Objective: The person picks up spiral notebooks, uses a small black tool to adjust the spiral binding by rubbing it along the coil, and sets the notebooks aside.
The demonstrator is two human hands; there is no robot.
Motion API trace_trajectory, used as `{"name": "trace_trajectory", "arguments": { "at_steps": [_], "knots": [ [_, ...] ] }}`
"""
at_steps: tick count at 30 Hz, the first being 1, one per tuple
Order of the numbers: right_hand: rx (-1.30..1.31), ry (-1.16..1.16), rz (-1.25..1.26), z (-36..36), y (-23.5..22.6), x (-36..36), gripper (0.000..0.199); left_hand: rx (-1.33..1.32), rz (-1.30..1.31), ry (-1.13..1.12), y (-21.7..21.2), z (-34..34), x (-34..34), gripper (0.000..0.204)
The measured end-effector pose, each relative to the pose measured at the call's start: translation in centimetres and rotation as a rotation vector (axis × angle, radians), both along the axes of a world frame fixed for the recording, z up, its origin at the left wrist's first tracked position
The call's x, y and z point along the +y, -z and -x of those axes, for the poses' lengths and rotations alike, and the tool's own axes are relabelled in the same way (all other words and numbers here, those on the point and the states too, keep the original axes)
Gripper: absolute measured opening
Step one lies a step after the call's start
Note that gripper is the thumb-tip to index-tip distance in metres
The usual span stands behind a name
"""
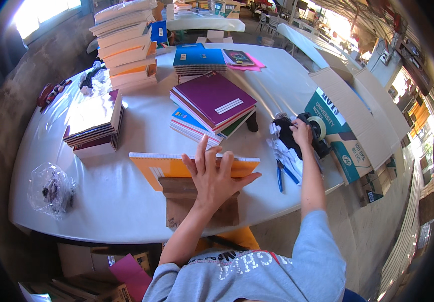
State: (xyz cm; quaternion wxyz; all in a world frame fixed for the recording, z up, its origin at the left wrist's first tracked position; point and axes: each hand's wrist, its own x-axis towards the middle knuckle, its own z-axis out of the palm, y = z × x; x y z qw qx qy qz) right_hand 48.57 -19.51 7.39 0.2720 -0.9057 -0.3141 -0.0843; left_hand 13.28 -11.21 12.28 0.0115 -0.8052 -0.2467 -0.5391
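Two bare hands are at work over one white-covered surface (141,221). The left hand (211,173) is spread wide, its fingers splayed over the upper edge of one orange-covered, rectangular paper notebook (146,167) and its thumb stretched out to the right; it is not closed around it. The right hand (301,133) has its fingers drawn together at one loose heap of small black pieces (288,136); whether it has hold of any, I cannot tell.

The notebook sits tilted at the near side of the surface, against one brown stand (174,211). Its cover is plain orange with a white ruled label toward the left, and its pale upper edge carries a row of small punched holes.

Beside the black heap are one black tape dispenser with a roll of clear tape (318,128) and one pair of blue-handled pliers (287,173). Beyond the notebook stand four piles: one topped by a purple notebook (214,98), one of blue-covered notebooks (197,55), one of spiral-bound notebooks at left (93,116), and one tall pale paper stack (126,50). One crumpled clear plastic bag (51,191) lies at the left, and one green-and-brown cardboard box (345,146) stands at the right.
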Motion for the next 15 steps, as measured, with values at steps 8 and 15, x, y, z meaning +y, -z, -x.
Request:
{"name": "trace_trajectory", "arguments": {
  "at_steps": [8,15],
  "knots": [
    [-0.288,-0.177,0.258,-0.5,-4.0,-0.7,0.038,0.086,-0.041,-0.03,1.0,-2.1,-0.6,0.054],
    [0.191,-0.726,0.011,15.5,-13.5,-3.0,0.041,0.141,0.055,0.028,-1.1,-1.0,-0.1,0.047]
  ]
}}
